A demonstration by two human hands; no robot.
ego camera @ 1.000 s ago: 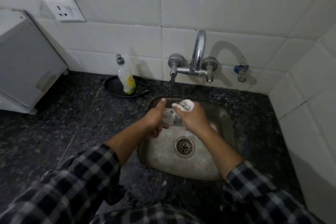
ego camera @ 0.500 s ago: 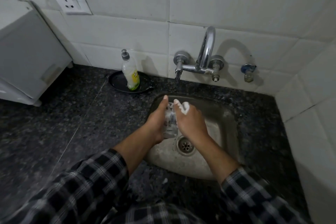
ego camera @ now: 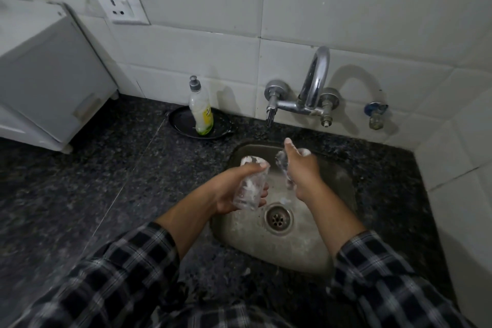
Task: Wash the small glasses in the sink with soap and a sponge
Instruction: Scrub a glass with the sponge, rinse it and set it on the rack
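Note:
Over the steel sink (ego camera: 343,194) my left hand (ego camera: 229,192) grips a small clear glass (ego camera: 249,189), tilted and streaked with white foam. My right hand (ego camera: 302,170) is a little to its right, apart from the glass, with its fingers curled round a foam-covered sponge (ego camera: 282,164). The hand hides most of the sponge. A dish soap bottle (ego camera: 201,112) stands upright on a black dish (ego camera: 181,121) on the counter, left of the tap. No other glass shows in the basin.
The chrome tap (ego camera: 314,88) juts from the tiled wall above the sink, with no water running. The drain (ego camera: 278,218) sits below my hands. A white appliance (ego camera: 48,74) stands on the dark granite counter (ego camera: 106,181) at left. A small valve (ego camera: 375,114) is at right.
My hands have come apart: the right hand pulled the sponge away from the glass and moved right, while the left hand carried the glass left and lower.

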